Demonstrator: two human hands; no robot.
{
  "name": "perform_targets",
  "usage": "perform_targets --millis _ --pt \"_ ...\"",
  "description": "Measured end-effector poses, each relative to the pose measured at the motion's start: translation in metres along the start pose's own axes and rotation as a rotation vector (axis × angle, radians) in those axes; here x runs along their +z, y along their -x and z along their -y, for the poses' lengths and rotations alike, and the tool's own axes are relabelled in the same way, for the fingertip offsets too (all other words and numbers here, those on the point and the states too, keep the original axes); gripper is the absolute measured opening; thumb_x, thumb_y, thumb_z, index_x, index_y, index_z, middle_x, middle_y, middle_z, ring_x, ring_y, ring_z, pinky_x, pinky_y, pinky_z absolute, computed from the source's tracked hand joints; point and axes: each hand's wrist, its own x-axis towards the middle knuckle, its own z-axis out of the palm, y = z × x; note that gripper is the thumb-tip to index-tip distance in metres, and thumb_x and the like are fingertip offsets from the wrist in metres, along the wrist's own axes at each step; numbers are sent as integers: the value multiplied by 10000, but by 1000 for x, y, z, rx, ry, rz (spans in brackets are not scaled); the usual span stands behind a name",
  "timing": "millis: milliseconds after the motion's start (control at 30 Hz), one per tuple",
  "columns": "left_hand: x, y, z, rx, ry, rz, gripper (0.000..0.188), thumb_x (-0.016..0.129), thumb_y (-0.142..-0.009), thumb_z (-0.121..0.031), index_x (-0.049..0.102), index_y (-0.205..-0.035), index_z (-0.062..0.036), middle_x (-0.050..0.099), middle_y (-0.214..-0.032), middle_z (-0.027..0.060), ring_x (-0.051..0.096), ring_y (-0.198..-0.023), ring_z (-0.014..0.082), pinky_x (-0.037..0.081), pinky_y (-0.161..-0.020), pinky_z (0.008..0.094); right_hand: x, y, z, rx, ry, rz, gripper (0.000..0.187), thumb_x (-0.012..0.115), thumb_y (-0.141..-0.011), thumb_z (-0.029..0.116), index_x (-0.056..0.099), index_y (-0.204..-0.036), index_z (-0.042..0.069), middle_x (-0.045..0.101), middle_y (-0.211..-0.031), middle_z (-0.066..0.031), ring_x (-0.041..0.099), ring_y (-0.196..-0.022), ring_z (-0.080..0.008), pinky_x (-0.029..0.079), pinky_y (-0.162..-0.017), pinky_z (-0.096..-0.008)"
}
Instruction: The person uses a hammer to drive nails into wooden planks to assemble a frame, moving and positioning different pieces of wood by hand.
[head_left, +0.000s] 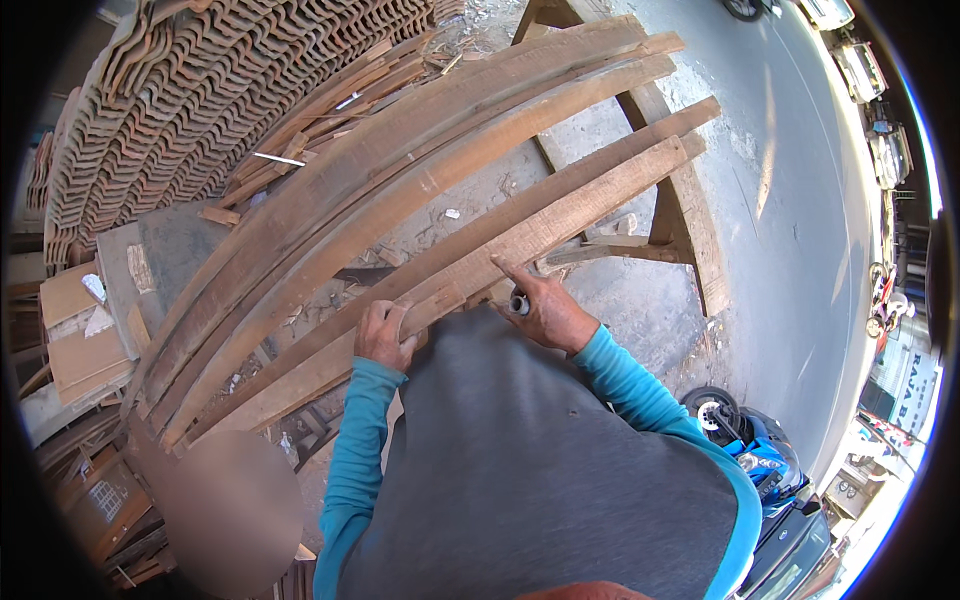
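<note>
My left hand [383,335] is closed over the near edge of the closest wooden beam [575,210], its fingers curled on the wood. A short distance to the right, my right hand [553,312] is wrapped round a tool with a round, hollow-looking metal end [519,303]. The rest of that tool is hidden by the hand, so its kind does not show. My right index finger stretches forward onto the beam's near face. Just beyond lies a second, darker beam [560,180], alongside the first.
Several more long beams [430,180] rest across a wooden trestle [690,225]. Stacked roof tiles [220,90] stand at far left, near loose wood scraps [290,150]. A paved road [800,200] runs along the right, with a blue motorcycle [765,455]. A blurred patch hides part of the lower left.
</note>
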Motion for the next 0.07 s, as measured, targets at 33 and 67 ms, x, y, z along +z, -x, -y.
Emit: perform_targets --millis 33,67 --pt "4 -2 0 -2 7 -20 562 846 -665 -135 664 -1196 -109 577 -1077 120 589 -1012 349 496 -872 439 -1 -2 -1 -2 9 20 767 734 -882 317 358 -1519 116 693 -869 -250 681 -848 -440 555 -770 -471" --pt "5 -3 2 -9 7 -39 567 850 -664 -139 666 -1200 -111 576 -1094 123 588 -1020 353 495 -875 442 1 -5 0 -8 12 45 781 738 -879 328 348 -1528 135 697 -878 -244 683 -864 -440 556 -786 -470"
